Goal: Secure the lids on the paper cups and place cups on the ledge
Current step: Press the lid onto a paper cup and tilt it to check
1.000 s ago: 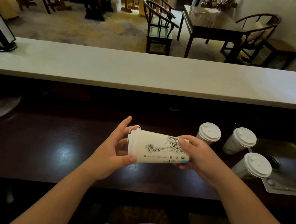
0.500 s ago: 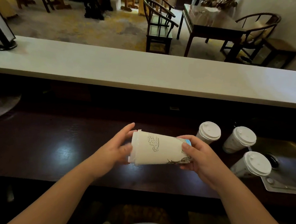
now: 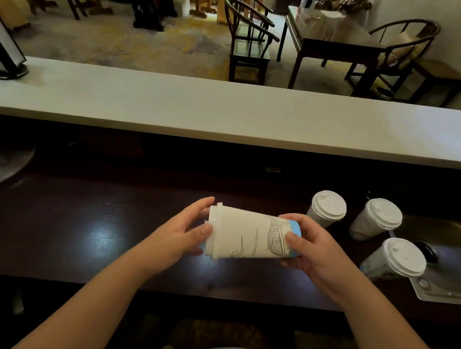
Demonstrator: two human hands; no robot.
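Observation:
A white paper cup (image 3: pixel 250 233) with a line drawing and a blue base lies on its side in the air above the dark counter (image 3: pixel 85 233). Its white lid (image 3: pixel 213 231) points left. My left hand (image 3: pixel 182 233) holds the lid end, thumb on the rim and fingers behind the lid. My right hand (image 3: pixel 311 249) grips the blue base end. Three lidded cups stand at the right: one (image 3: pixel 327 208), another (image 3: pixel 377 218) and a third (image 3: pixel 397 258). The long white ledge (image 3: pixel 227 114) runs across behind the counter.
A metal sink (image 3: pixel 450 268) sits at the counter's right end, next to the lidded cups. A black stand (image 3: pixel 4 55) rests on the ledge's far left. A round grey plate (image 3: pixel 0 165) lies at the left. Chairs and a table stand beyond the ledge.
The cup has been turned about its long axis between both hands, so a different part of the drawing faces up. My left fingers have closed onto the lid end.

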